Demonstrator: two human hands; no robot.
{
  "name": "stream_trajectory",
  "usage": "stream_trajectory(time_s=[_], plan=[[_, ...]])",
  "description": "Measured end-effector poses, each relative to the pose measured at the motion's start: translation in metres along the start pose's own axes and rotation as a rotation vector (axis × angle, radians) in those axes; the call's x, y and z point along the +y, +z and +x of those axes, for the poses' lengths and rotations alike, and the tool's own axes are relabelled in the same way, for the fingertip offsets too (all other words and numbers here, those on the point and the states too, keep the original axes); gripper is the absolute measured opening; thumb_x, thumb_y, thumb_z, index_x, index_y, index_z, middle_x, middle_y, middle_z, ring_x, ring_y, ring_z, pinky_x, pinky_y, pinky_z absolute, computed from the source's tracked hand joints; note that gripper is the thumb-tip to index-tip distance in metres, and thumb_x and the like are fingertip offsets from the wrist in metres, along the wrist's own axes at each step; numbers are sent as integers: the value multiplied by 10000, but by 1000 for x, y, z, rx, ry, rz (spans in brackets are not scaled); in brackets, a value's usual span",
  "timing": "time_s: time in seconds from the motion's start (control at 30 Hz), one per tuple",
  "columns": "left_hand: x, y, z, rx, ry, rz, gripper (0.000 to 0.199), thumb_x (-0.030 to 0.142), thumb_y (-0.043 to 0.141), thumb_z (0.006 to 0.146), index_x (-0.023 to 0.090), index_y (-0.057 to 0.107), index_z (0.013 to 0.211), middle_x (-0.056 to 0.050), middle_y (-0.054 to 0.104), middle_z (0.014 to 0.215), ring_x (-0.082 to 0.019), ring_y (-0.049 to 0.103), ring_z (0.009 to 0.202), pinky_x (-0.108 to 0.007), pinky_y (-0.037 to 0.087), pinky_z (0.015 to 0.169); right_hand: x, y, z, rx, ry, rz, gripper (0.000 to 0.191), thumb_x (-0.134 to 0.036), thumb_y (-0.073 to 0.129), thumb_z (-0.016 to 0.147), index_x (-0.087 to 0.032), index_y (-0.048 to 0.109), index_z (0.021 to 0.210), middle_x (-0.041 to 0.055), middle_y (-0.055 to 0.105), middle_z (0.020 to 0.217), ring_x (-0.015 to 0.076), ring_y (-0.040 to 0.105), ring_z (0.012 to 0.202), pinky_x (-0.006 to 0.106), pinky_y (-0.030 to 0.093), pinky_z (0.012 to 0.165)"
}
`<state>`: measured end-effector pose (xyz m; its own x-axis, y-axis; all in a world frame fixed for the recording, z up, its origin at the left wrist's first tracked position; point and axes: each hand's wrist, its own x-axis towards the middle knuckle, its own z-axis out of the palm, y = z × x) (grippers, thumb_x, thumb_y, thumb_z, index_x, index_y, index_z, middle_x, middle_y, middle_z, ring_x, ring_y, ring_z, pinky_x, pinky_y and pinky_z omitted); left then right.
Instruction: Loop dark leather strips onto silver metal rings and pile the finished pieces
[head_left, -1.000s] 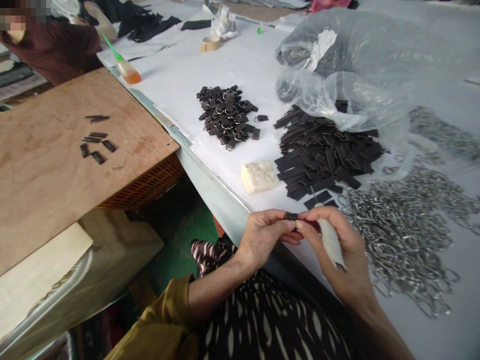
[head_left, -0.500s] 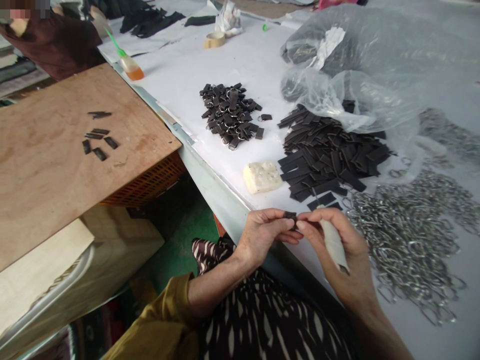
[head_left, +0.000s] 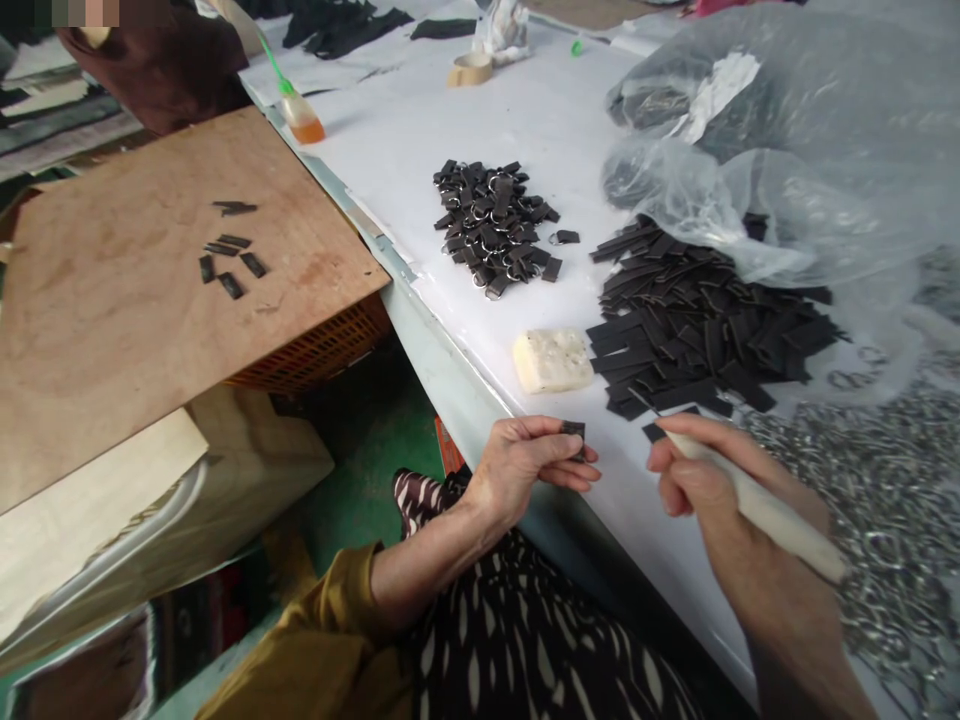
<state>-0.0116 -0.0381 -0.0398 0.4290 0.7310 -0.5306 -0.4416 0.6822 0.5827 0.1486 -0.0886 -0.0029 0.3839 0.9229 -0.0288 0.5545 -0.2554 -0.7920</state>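
Between its thumb and fingers, my left hand (head_left: 525, 460) pinches a small dark strip (head_left: 574, 432) at the table's front edge. My right hand (head_left: 720, 480) grips a pale-handled tool (head_left: 765, 505) whose thin metal tip points up and left, apart from the strip. Just beyond my hands lies a whitish block (head_left: 553, 360). Behind the tool is a heap of flat black strips (head_left: 697, 320). Metal rings (head_left: 892, 480) are piled at the right, partly behind my right hand. Farther back sits a pile of black strips looped through rings (head_left: 495, 220).
A plastic bag (head_left: 810, 130) covers the back right. A bottle with orange liquid (head_left: 304, 122) and a tape roll (head_left: 471, 68) stand farther off. Several dark pieces lie on the wooden board (head_left: 112, 270) at left. Another person (head_left: 165, 70) is at the upper left.
My right hand has moved right, away from the strip and my left hand, and the tool now points its tip forward in its grip. The view has shifted slightly.
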Motion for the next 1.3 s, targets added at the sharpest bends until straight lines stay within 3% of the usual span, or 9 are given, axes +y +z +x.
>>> stream_trajectory(time_s=[0.13, 0.43, 0.8, 0.97, 1.3], plan=[[2, -2, 0, 5, -1, -9, 231, 252, 741, 609, 68, 649, 714, -97, 684, 688, -170, 658, 568, -249, 534, 543, -5, 1, 6, 53, -63, -80, 333, -508, 557, 773, -246, 664, 947, 9, 646, 776, 167, 588, 691, 282, 460, 644], [11, -6, -1, 28, 9, -15, 277, 298, 768, 574, 71, 658, 688, -96, 676, 686, -171, 647, 566, -263, 517, 554, -29, 8, 15, 2, -88, -146, 285, -499, 585, 750, -267, 671, 890, 3, 656, 719, 164, 572, 589, 279, 427, 510], [19, -14, -3, 17, 62, -33, 211, 256, 722, 637, 66, 664, 708, -92, 677, 701, -164, 650, 581, -261, 530, 568, -49, 31, 37, -14, -169, -45, 182, -410, 619, 762, -230, 608, 783, -16, 622, 630, 141, 574, 576, 247, 431, 523], [21, -17, -2, 32, 67, -38, 233, 275, 737, 619, 70, 662, 698, -95, 677, 706, -166, 648, 579, -266, 526, 571, -54, 39, 44, -37, -192, -31, 133, -350, 616, 756, -222, 601, 724, -21, 589, 561, 133, 524, 496, 248, 399, 456], [21, -17, -2, 31, 59, -29, 296, 320, 762, 586, 71, 664, 716, -107, 680, 722, -172, 647, 580, -278, 519, 585, -55, 51, 54, -123, -226, -13, 101, -292, 593, 774, -211, 590, 714, -29, 578, 578, 124, 520, 521, 240, 400, 481]])
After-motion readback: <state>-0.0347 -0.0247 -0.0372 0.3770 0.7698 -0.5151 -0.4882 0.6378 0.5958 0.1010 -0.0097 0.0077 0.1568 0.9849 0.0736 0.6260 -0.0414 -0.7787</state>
